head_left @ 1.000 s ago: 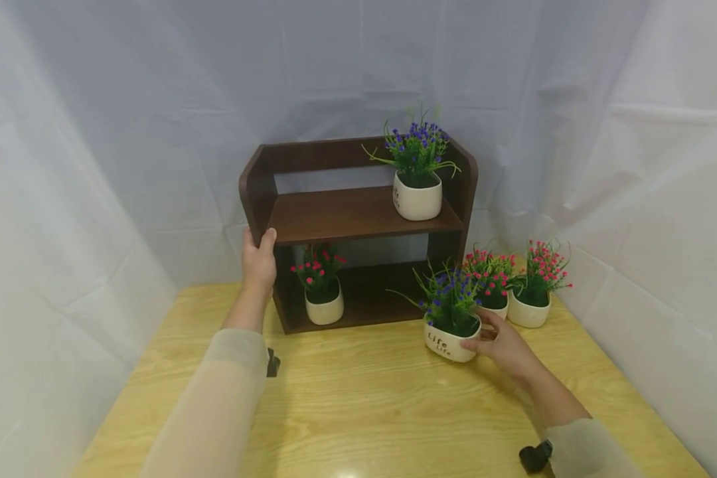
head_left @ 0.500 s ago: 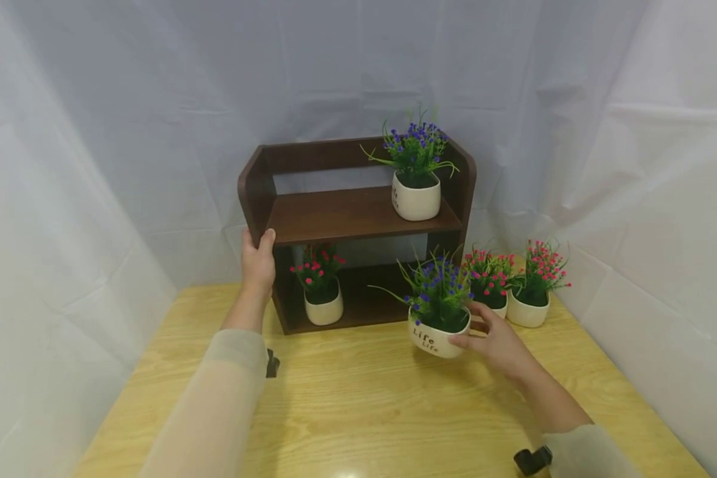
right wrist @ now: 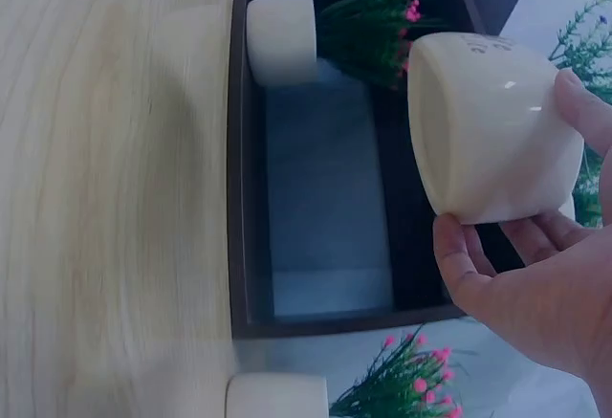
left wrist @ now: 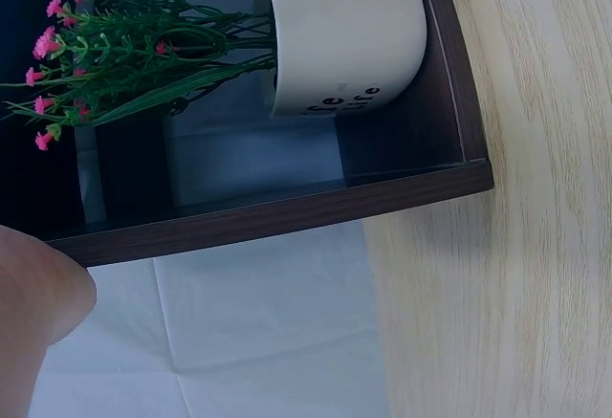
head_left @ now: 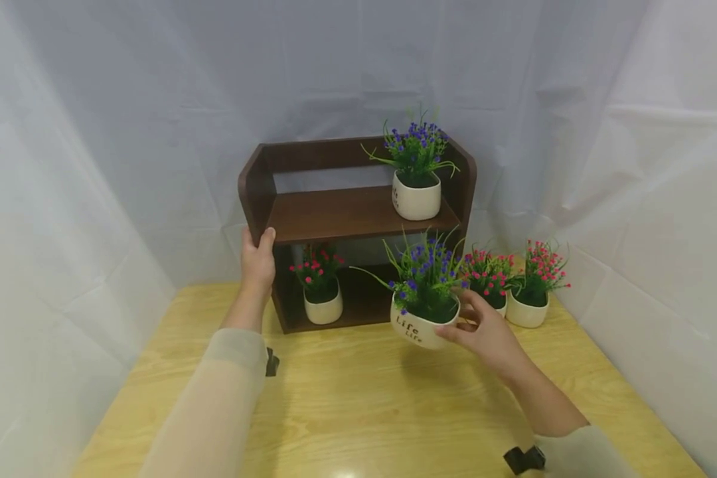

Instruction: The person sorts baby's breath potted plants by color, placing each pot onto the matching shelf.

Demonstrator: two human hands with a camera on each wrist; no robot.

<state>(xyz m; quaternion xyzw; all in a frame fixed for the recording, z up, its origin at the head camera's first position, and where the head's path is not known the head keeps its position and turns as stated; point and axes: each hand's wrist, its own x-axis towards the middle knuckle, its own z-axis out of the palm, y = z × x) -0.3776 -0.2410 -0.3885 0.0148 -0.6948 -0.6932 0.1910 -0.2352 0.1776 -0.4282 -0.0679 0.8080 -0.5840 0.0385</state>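
Observation:
My right hand [head_left: 490,338] grips a white flowerpot [head_left: 421,324] with purple flowers and "Life" lettering, raised above the table in front of the shelf. In the right wrist view the thumb and fingers hold the sides of this pot [right wrist: 502,136], whose base is visible. My left hand [head_left: 257,264] grips the left side panel of the dark brown two-tier shelf [head_left: 334,216]. A pot with pink flowers [head_left: 324,302] stands at the left of the lower tier, seen close up as a white pot [left wrist: 349,31] in the left wrist view. Another purple-flowered pot [head_left: 417,196] sits at the right of the upper tier.
Two more pink-flowered pots stand on the table beside the shelf's right side, the outer one [head_left: 528,311] near the right edge. The wooden table [head_left: 346,398] extends in front. White cloth [head_left: 334,66] hangs behind and on both sides.
The purple-flowered pot in my right hand has risen off the table and moved left towards the shelf, tilting a little. My left hand stays on the side panel.

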